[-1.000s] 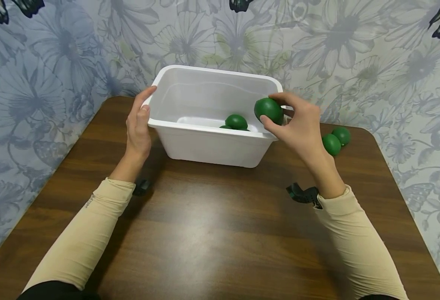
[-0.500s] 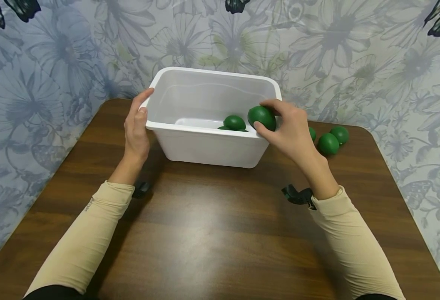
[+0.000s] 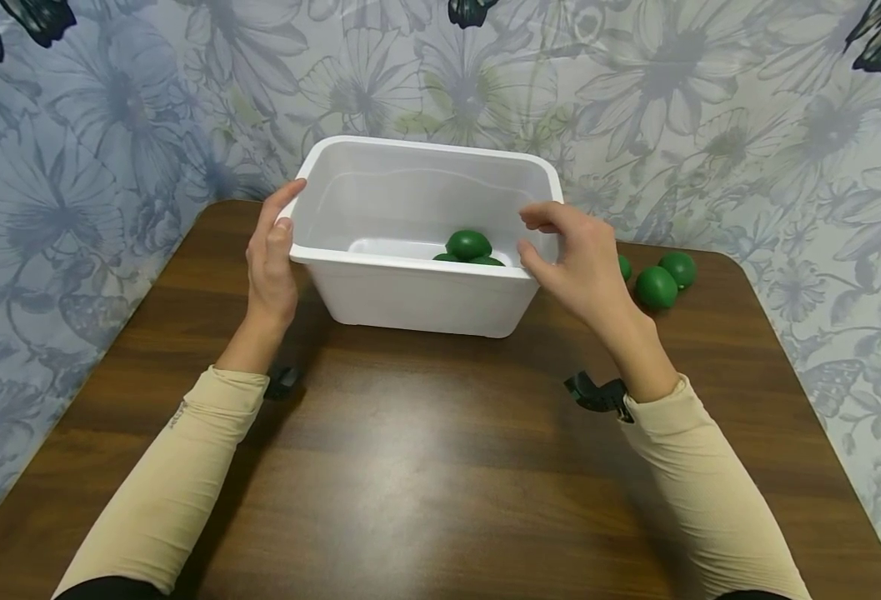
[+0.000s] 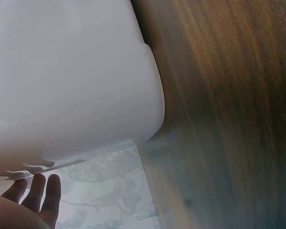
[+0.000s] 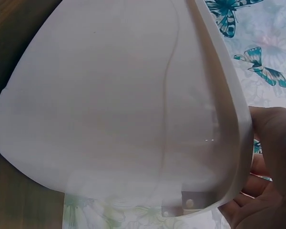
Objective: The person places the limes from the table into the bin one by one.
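Observation:
A white plastic tub (image 3: 425, 292) stands at the back of the table. My left hand (image 3: 271, 258) holds its left end, thumb and forefinger at the rim; in the left wrist view the other fingers (image 4: 51, 200) lie along the outer wall. My right hand (image 3: 578, 258) is over the tub's right end, thumb and fingers apart with nothing between them. Inside the tub, a dark green lime (image 3: 468, 244) sits above two others partly hidden by the front wall. Right of my right hand, green limes (image 3: 656, 287) lie on the table, one partly covered by the hand.
The brown wooden table (image 3: 380, 467) has rounded far corners. Behind it rises a wall (image 3: 680, 83) with a flower and butterfly pattern, close to the tub's back. Dark wrist straps (image 3: 598, 392) stick out below both wrists.
My right hand moved left and lower over the tub with a lime, then let it go inside; thumb and fingers now stand apart. My left hand stays on the tub.

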`<state>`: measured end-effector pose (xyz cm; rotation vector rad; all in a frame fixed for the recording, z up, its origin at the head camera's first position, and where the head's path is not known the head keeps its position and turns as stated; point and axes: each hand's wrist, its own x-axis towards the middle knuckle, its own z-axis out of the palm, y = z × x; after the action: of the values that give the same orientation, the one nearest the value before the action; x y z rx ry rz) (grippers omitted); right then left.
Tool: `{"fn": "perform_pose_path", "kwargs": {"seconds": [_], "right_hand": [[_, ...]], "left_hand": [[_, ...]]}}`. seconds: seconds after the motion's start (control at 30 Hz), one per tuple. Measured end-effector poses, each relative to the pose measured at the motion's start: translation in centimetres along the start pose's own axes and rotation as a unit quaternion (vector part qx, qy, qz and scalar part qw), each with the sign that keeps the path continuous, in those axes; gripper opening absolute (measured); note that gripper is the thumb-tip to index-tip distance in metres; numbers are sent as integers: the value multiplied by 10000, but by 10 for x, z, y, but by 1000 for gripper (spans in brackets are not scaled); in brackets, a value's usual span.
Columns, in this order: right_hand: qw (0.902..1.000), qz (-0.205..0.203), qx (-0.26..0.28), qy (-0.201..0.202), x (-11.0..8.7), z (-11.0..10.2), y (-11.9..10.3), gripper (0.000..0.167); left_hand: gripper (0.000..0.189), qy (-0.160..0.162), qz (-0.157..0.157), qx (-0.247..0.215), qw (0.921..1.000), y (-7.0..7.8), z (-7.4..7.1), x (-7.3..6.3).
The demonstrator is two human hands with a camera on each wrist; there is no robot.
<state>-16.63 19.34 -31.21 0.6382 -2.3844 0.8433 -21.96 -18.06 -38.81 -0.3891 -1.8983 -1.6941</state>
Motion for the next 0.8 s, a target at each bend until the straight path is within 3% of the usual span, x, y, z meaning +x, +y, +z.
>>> {"fn": "perform_pose_path", "kwargs": {"seconds": [0.23,0.43,0.8], "right_hand": [[9976,-7,289,637,-6,-2,5,29],[9912,259,508,1199,-11,-7,14,30],[9883,722,401,1281,-21,-13,33,28]], "left_hand": [[69,-12,63,2,10000,0,1,0],[69,-41,160,-29,9999,0,1,1],[66,-64,84,-6,9999,0,0,-1]]}}
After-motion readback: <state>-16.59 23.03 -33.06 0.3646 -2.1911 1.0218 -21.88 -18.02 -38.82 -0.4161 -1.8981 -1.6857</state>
